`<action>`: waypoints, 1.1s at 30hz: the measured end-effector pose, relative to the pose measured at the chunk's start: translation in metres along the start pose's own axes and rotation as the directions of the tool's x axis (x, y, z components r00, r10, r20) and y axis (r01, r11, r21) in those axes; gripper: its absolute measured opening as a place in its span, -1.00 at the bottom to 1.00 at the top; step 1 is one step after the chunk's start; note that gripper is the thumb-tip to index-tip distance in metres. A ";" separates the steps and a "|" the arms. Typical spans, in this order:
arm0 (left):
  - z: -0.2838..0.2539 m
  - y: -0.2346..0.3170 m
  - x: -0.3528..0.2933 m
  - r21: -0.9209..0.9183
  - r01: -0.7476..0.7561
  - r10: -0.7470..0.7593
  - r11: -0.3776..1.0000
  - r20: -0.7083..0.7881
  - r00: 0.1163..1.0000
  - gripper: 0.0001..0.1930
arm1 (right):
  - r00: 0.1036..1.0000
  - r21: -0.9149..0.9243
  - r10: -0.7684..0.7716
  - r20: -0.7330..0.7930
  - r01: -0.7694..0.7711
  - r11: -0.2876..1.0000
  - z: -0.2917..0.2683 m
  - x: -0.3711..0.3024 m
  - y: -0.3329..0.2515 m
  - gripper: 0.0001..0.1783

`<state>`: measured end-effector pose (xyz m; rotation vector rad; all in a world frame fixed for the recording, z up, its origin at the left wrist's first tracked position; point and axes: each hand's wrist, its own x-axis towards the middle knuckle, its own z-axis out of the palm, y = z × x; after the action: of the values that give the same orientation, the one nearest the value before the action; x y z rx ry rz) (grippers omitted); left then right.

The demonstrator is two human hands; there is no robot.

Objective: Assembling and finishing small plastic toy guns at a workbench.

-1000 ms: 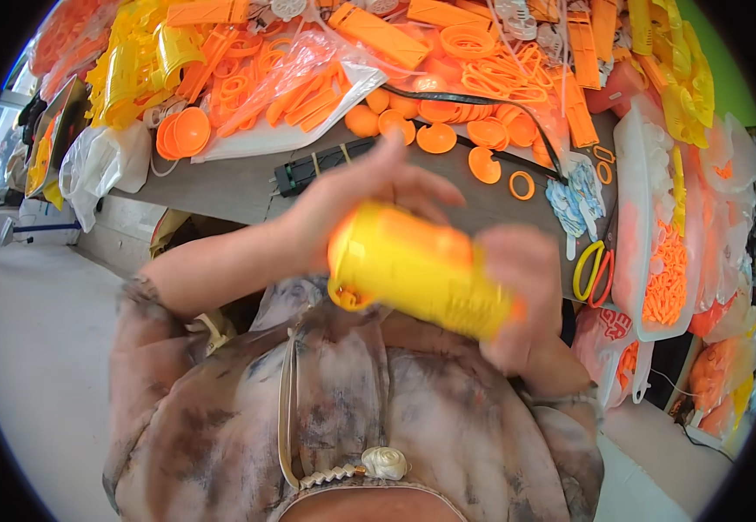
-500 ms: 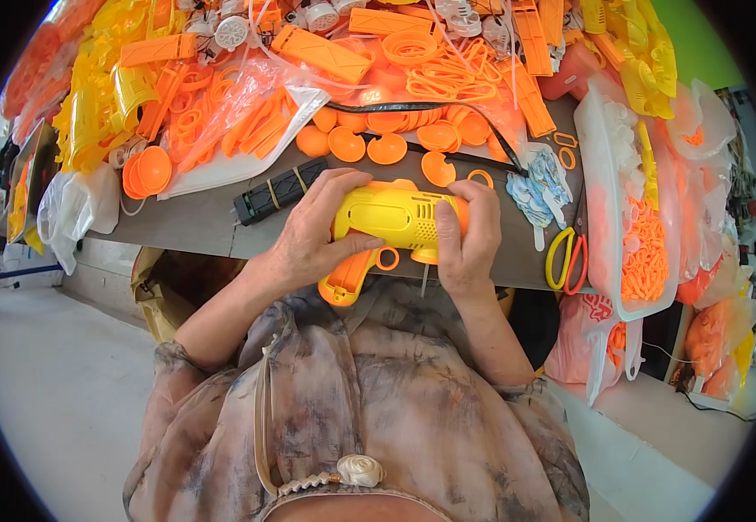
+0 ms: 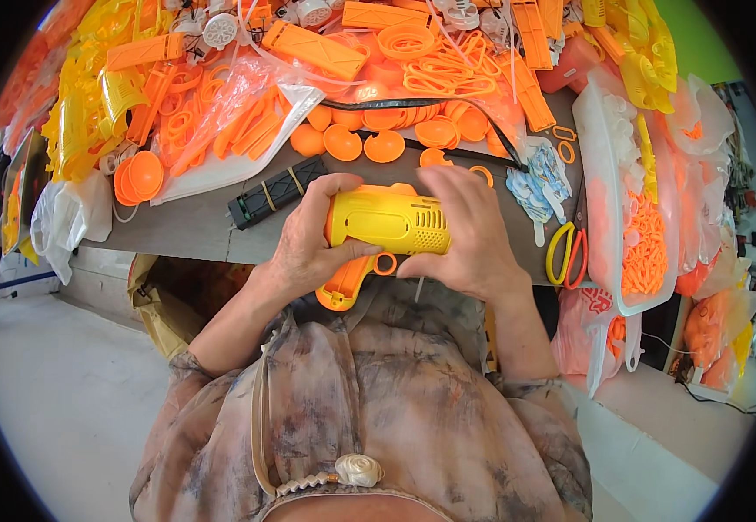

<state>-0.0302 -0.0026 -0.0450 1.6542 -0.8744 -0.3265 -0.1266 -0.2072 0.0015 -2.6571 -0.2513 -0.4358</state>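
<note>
A yellow toy gun [image 3: 388,219] with an orange handle [image 3: 343,283] is held sideways just over the table's near edge. My left hand [image 3: 308,230] grips its left end, thumb along the underside and fingers behind. Round the right end, beside the small vent holes, curls my right hand [image 3: 469,230], fingers above and thumb below; its palm covers that end. An orange ring trigger [image 3: 385,264] shows under the yellow body. Just left of my left hand lies a black battery case [image 3: 278,193] with bands round it.
Orange half-spheres [image 3: 384,146] and piles of orange parts [image 3: 452,68] fill the far side. Yellow shells [image 3: 82,113] heap at the left. Right of my hands are scissors [image 3: 576,259], a blue-and-white bundle [image 3: 536,187] and a clear bin [image 3: 630,300] of small orange pieces.
My right hand has shifted its grip on the toy gun: the fingers have lifted and spread over the top, and the thumb has dropped below it. My left hand keeps its hold.
</note>
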 end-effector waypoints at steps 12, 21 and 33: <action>-0.011 0.013 0.016 0.130 -0.045 0.032 0.990 0.097 0.995 -0.27 | 0.948 0.064 -0.111 0.297 0.096 0.993 0.000 0.027 0.006 -0.15; -0.009 0.007 0.015 0.216 -0.169 0.157 0.962 0.075 0.985 -0.29 | 0.937 0.093 -0.165 0.307 0.143 0.985 -0.001 0.029 0.009 -0.16; -0.011 0.013 0.000 -0.016 0.075 -0.073 0.997 0.100 0.992 -0.30 | 0.957 0.139 0.269 -0.107 -0.253 0.957 -0.032 -0.036 0.004 -0.28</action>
<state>-0.0281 0.0045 -0.0299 1.6658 -0.8824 -0.4709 -0.1678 -0.2288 0.0146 -2.4832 0.1088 -0.4806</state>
